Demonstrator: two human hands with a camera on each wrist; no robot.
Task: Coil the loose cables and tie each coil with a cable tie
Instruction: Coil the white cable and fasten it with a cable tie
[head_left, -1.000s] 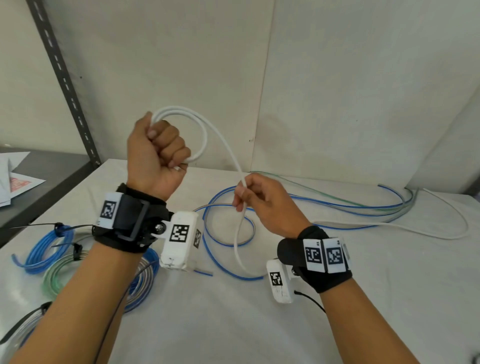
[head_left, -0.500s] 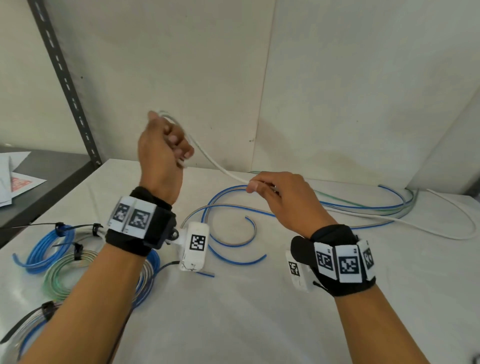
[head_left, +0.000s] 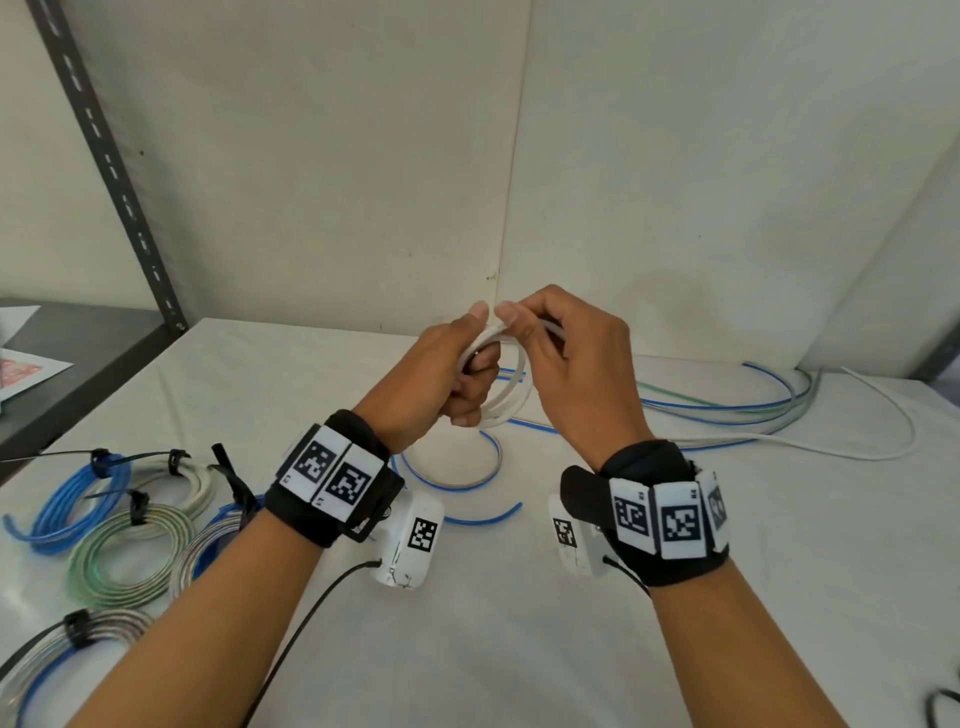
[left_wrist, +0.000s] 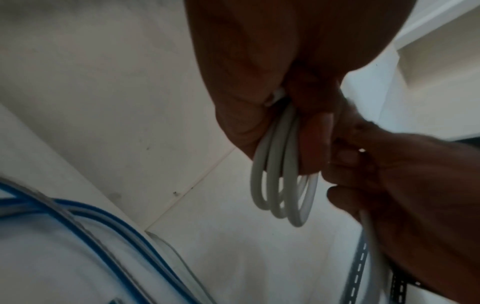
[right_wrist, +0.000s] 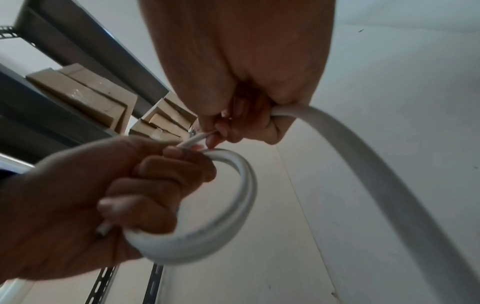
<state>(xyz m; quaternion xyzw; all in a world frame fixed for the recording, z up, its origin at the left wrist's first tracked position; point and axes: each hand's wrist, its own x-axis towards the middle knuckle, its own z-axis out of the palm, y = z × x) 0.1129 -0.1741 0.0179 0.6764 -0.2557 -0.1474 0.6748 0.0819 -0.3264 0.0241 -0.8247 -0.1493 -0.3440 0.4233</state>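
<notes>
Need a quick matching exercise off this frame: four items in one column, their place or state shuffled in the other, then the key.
Items
1. white coil
2. left hand
3. green coil
4. loose blue cable

Place or state
A. lies uncoiled on the table, at the back right
B. held in the air between both hands
C. lies on the table at the left, tied with a black cable tie
D. fingers curled round several white loops

Pairs: 1-B, 2-D, 3-C, 4-A

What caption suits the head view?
Left hand grips white cable coil; right hand adds another loop.
</notes>
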